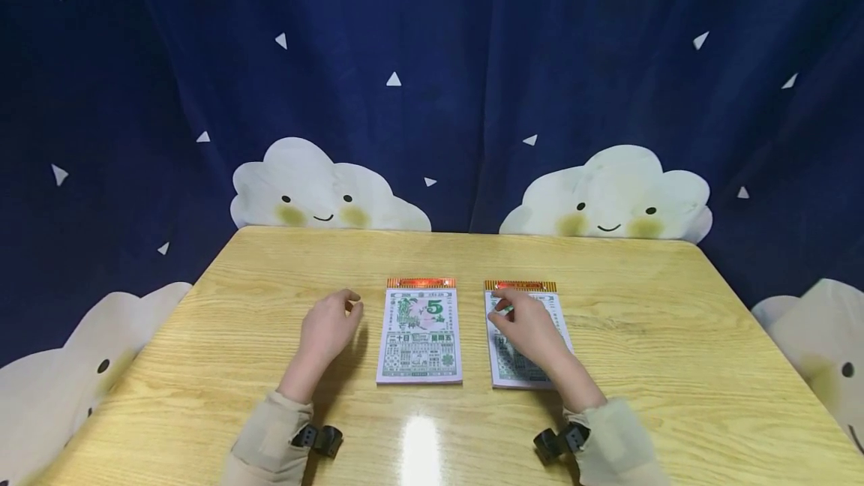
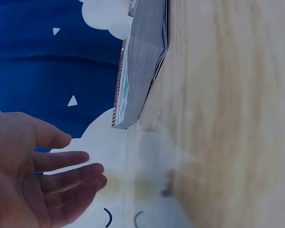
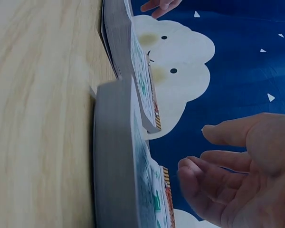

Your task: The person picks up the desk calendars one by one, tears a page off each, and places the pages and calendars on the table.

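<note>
Two thick tear-off calendars lie face up side by side on a wooden table. The left calendar (image 1: 420, 351) shows a green 5 under a red and gold top strip. My left hand (image 1: 332, 325) hovers beside its left edge, apart from it, fingers loosely bent and holding nothing. Over the right calendar (image 1: 509, 366) is my right hand (image 1: 529, 325), which hides part of its page. In the right wrist view that hand (image 3: 242, 171) is above the right calendar (image 3: 116, 156) with relaxed fingers, a gap between thumb and fingers, and nothing in its grasp.
The pale wooden table (image 1: 648, 366) has a rounded far edge. A dark blue curtain (image 1: 459, 96) with white triangles and smiling clouds hangs behind and at both sides. A strap with a small black device (image 1: 317, 439) sits on each wrist.
</note>
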`<state>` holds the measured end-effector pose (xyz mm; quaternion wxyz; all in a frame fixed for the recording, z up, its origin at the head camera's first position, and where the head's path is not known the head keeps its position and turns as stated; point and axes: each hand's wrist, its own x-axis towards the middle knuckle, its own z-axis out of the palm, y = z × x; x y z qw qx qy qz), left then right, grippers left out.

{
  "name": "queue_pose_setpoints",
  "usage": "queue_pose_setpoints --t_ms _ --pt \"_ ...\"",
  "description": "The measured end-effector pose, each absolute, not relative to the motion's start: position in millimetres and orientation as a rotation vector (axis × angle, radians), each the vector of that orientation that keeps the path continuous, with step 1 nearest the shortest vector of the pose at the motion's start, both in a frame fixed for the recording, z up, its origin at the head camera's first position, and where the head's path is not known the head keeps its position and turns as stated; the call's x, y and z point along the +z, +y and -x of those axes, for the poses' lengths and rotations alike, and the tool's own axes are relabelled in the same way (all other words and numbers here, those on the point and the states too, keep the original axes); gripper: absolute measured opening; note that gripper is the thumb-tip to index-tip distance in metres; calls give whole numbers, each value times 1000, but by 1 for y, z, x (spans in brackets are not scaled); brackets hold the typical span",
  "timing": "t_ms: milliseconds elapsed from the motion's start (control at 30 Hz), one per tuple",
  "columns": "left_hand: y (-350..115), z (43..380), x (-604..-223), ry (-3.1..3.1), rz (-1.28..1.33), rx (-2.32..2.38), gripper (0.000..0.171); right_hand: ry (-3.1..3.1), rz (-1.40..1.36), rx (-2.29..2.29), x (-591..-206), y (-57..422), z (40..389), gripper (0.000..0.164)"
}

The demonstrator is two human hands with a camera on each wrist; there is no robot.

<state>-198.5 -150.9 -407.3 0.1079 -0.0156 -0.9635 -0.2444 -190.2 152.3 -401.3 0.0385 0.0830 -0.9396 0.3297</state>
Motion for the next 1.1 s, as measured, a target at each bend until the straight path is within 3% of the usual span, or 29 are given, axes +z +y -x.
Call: queue_pose_setpoints --t_ms 1100 --pt "-131 190 -414 -3065 103 -902 30 -3028 -392 983 -416 102 178 37"
